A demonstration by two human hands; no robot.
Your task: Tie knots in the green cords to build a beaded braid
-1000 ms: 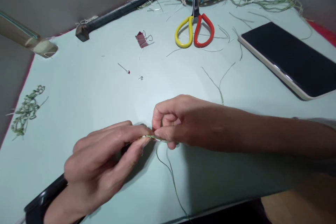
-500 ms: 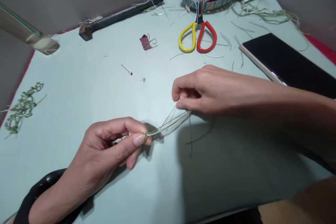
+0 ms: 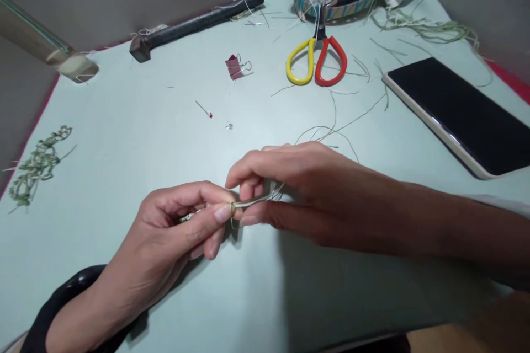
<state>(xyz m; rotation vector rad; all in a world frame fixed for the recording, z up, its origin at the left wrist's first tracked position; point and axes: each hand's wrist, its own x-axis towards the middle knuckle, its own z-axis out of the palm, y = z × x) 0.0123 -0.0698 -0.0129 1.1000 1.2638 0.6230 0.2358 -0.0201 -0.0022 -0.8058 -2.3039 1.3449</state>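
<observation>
My left hand (image 3: pixel 174 231) pinches a narrow piece of knotted green-and-white cord (image 3: pixel 189 216) between thumb and forefinger; most of it is hidden in the palm. From the pinch, loose green and white threads (image 3: pixel 265 197) run right into my right hand (image 3: pixel 302 193), whose thumb and fingers close around them near the knot. A small loop of green thread hangs just below the left fingertips. Long thread ends (image 3: pixel 331 131) trail out on the table behind the right hand.
Scissors (image 3: pixel 317 63) with yellow and red handles lie at the back, beside a basket (image 3: pixel 351 9). A phone (image 3: pixel 459 113) lies at right. Also on the table are a binder clip (image 3: pixel 234 67), a pin (image 3: pixel 203 109), a metal bar (image 3: pixel 199 26) and knotted cord (image 3: pixel 39 165).
My right hand has moved left and down, close to my left fingertips, bringing the threads in. The long ends now lie behind it. My left hand keeps its pinch.
</observation>
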